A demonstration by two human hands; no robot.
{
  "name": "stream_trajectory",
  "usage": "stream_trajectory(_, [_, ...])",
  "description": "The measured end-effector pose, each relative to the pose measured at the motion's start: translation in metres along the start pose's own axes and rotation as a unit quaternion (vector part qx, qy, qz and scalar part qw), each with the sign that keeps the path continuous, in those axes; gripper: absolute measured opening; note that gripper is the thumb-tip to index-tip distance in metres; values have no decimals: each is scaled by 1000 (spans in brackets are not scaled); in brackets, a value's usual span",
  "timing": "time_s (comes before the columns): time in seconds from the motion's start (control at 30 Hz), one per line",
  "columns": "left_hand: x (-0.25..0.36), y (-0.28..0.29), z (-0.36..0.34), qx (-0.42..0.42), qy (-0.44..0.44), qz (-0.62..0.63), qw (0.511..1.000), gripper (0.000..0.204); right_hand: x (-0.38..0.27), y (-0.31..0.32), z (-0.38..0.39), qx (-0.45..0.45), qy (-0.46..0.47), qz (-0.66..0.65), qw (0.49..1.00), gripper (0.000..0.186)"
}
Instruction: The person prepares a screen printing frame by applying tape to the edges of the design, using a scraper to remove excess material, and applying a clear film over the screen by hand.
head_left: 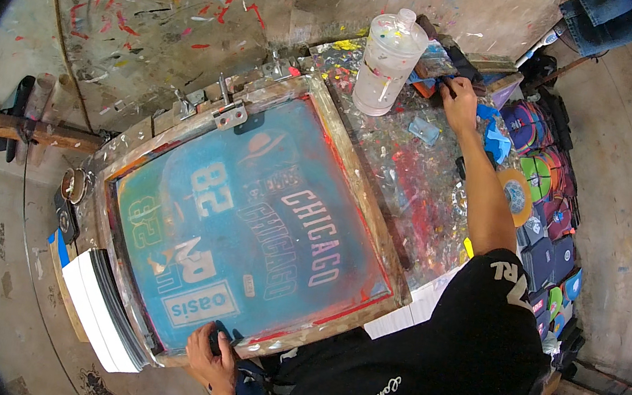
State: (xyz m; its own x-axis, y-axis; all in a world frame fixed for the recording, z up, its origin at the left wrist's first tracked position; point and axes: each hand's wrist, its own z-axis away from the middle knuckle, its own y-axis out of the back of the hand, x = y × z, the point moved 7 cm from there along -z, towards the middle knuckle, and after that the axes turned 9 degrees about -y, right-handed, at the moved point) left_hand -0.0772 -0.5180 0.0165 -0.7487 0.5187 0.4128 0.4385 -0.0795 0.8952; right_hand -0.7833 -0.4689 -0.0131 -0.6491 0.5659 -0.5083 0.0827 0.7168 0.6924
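Note:
A screen-printing frame with worn wooden sides and a blue mesh lies in front of me, slightly turned. Pale stencil lettering and shapes show in the mesh. At the frame's near edge my left hand is closed around a small black object, its kind unclear. My right arm stretches to the far right of the paint-stained table. There my right hand is curled at a cluster of dark and wooden pieces; what its fingers grip is hidden.
A large clear plastic bottle stands left of my right hand. Metal hinge clamps hold the frame's far side. A small clear container and blue cloth lie nearby. Stacked caps line the right; white sheets sit at left.

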Motion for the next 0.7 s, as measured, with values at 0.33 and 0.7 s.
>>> stream_trajectory(0.33, [-2, -2, 2, 23, 7, -9, 1000, 22, 1, -16, -9, -25, 116, 64, 991, 18])
stream_trajectory(0.7, [4, 4, 0, 36, -16, -2, 999, 20, 10, -2, 0, -52, 76, 73, 993, 21])
